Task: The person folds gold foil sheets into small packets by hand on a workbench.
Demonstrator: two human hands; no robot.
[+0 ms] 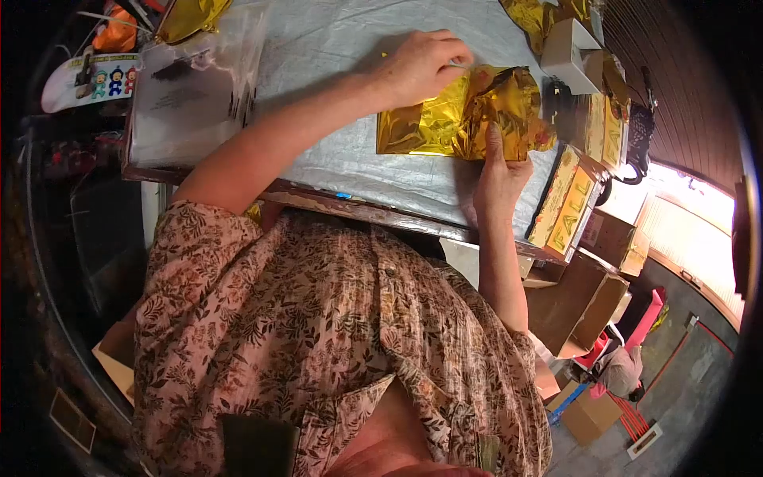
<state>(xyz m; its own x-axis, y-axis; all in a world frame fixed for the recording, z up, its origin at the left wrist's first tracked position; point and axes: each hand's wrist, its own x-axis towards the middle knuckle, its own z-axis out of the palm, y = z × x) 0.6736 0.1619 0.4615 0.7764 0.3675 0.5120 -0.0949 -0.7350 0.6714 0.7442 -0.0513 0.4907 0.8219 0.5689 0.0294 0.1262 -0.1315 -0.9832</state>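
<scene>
A shiny, crinkled gold foil bag [429,127] lies across the grey-covered table in front of me. My right hand [506,175] grips its near right part, thumb pressed on top and the fingers underneath. That end of the foil is bunched and stands up, with a dark opening along its upper edge. My left hand [425,67] reaches over from the left, its fingers curled into a pinch at the bag's far edge. What sits between those fingertips I cannot tell.
Clear plastic sleeves [191,103] are stacked at the table's left. More gold foil [195,17] lies at the far left corner. To the right are a white box [568,56] and a box lettered FALL [566,203]. Cardboard boxes [576,306] stand beyond the table's right edge.
</scene>
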